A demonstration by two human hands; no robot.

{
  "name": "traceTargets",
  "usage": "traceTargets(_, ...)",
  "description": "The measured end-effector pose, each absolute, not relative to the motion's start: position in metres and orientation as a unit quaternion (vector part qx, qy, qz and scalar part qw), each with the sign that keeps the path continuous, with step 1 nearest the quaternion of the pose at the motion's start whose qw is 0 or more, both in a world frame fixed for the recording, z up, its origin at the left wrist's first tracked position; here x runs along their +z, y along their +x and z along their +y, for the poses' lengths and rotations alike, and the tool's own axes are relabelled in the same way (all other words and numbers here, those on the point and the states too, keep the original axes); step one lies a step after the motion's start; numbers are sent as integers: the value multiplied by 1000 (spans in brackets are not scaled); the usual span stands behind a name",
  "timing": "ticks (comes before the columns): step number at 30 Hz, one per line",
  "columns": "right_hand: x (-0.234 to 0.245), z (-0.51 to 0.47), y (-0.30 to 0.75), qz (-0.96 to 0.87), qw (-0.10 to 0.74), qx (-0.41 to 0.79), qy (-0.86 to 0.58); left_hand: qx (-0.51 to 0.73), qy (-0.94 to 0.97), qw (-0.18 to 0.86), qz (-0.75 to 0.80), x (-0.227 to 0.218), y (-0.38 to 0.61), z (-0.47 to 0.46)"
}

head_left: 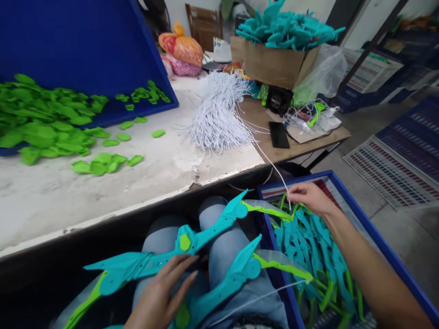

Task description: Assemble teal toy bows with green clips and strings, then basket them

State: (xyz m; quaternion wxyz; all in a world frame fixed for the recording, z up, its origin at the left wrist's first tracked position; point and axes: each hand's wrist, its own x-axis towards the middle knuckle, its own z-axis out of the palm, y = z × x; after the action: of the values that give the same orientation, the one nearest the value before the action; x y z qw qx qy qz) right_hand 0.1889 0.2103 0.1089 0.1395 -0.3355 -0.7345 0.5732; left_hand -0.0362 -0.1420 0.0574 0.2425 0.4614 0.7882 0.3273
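Across my lap lie two teal and lime-green plastic pieces shaped like toy bows, an upper bow-shaped piece (212, 230) and a lower bow-shaped piece (236, 274). My left hand (164, 292) rests between them, fingers stretched out, its fingertips by the upper one's middle. A white cord is tied at the lower piece's green tip. On the right, my right hand (308, 197) pinches a white cord (279, 173) near its end, just above the upper piece's green tip (286, 214). That cord trails back to the bundle of white cords (222, 112) on the table.
A blue crate (372, 246) of similar teal and green pieces stands at my right. Green plastic parts (44, 123) spill from a tilted blue bin (85, 50) onto the white table (164, 178). Behind are a cardboard box (267, 61) of teal parts and a black phone (278, 135).
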Motion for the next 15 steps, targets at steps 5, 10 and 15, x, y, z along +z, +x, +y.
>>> traceTargets(5,66,152,248,-775,250,408,-412,371,412,491,672,49,-2,-39)
traceTargets(10,37,137,252,-804,347,258,-407,342,275,681,586,23,29,13)
traceTargets(15,28,134,247,-822,369,220,-374,382,184,733,531,5,45,49)
